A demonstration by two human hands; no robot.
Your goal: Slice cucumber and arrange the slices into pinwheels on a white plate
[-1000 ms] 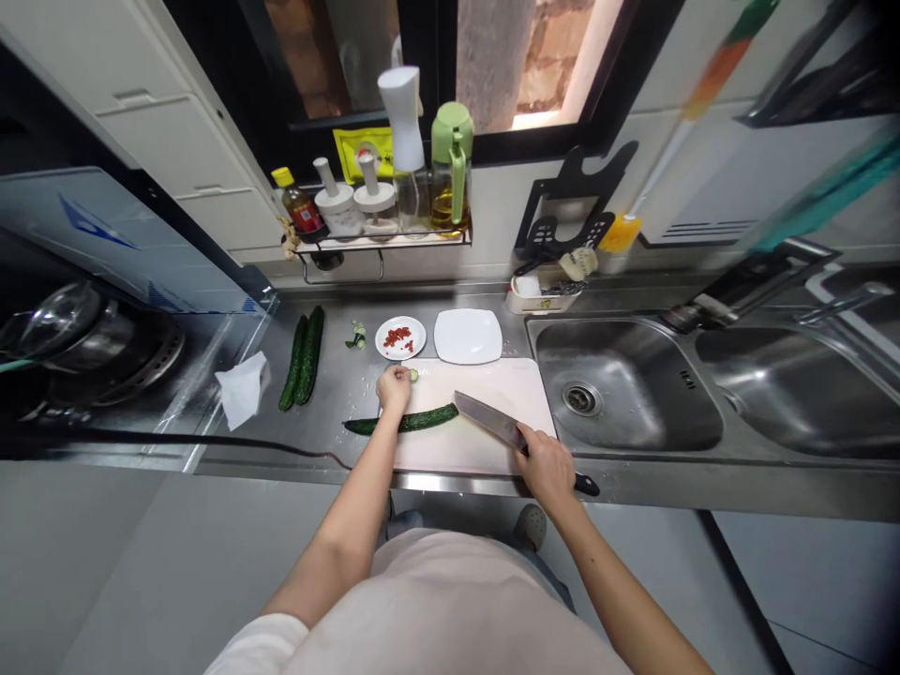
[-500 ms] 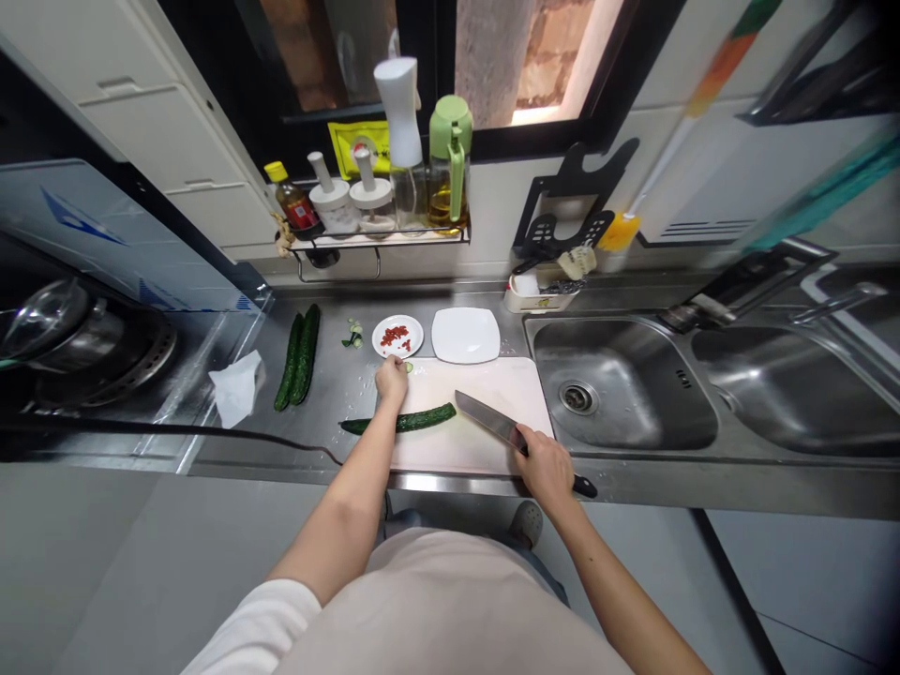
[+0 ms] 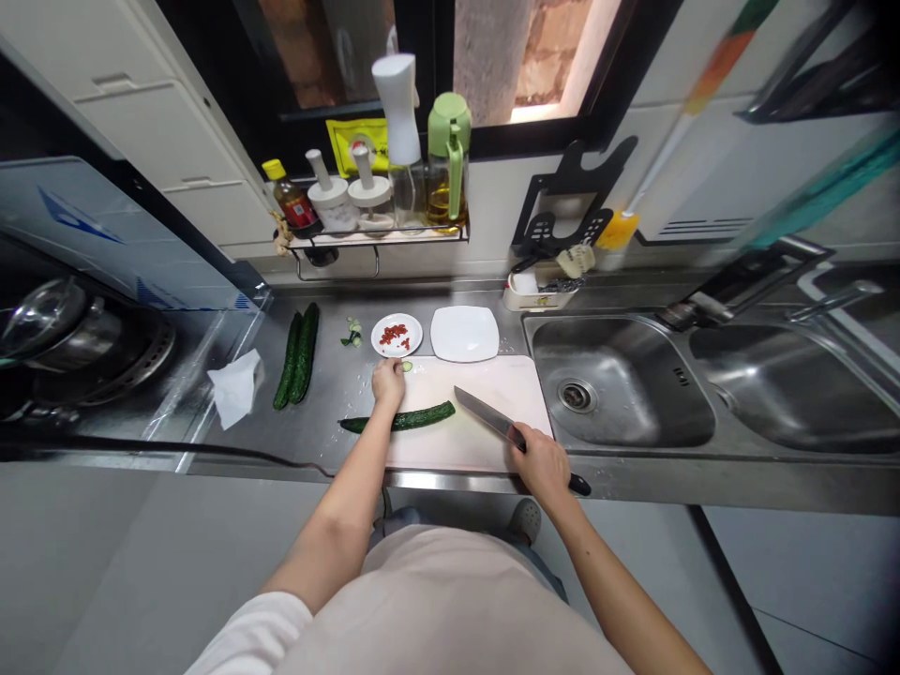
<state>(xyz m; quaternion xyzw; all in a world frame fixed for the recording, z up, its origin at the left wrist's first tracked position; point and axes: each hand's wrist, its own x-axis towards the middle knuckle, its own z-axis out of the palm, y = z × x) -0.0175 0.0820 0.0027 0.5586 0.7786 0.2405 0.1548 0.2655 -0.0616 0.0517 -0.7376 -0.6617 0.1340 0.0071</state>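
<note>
In the head view, taking the board (image 3: 492,389) as my clock centre with twelve toward the window, I have the right hand (image 3: 543,461) at four o'clock, fingers wrapped around the knife (image 3: 485,412). The blade slants over the board, its tip pointing to ten and just beside the cut end of the cucumber (image 3: 426,417).

That cucumber lies at nine, partly on the board and partly past its left edge, passing beneath my left forearm. My left hand (image 3: 388,382) is at ten, fingers curled narrow, with a pale slice (image 3: 407,367) at the tips — I cannot tell whether they pinch it or only touch it.

The square plate (image 3: 464,334) sits at twelve, bare, and the dish (image 3: 380,337) of red pieces (image 3: 395,333) at eleven. Further out at ten I see scraps (image 3: 352,330), then two whole cucumbers (image 3: 299,356) side by side. A crumpled tissue (image 3: 233,386) rests at nine — the pot (image 3: 74,337) is beyond it. The sink (image 3: 633,384) opens at three.
</note>
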